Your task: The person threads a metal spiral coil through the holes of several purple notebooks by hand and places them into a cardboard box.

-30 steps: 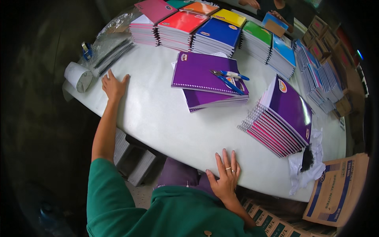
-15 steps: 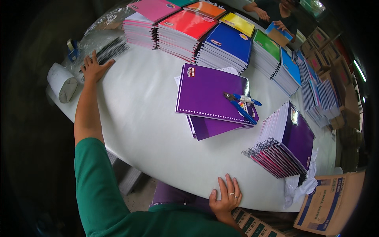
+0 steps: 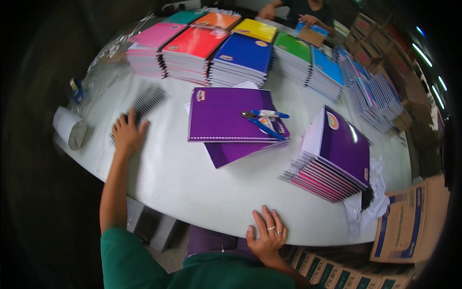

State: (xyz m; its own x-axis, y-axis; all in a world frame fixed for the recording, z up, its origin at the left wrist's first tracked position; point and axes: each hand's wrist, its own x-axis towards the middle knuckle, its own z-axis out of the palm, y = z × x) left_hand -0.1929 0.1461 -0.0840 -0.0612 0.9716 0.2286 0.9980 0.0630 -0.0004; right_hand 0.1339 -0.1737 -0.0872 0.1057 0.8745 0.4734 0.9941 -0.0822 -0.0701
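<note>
My left hand [image 3: 128,135] lies at the left side of the table, fingers spread over a bundle of black spiral binding coils [image 3: 150,100], which is smeared by motion. The hand touches the coils from above rather than wrapping round them. At the table's front edge my right hand [image 3: 267,235] rests flat, fingers apart, two rings on it, holding nothing. Between and beyond them lies a small pile of purple notebooks [image 3: 224,115] with a row of punched holes. On top sit blue-handled cutting pliers [image 3: 267,126] and a blue and white pen [image 3: 271,114].
Coil-bound purple notebooks [image 3: 339,147] stand stacked at right. Behind are stacks of pink, red [image 3: 195,40], blue [image 3: 244,52], green and other notebooks. A paper roll [image 3: 70,129] and clear plastic wrap lie at left. Cartons [image 3: 409,219] stand at right. A person works across the table.
My left hand and the coils have slid to the right and nearer, away from the plastic wrap. My right hand stays at the table edge. The view has shifted.
</note>
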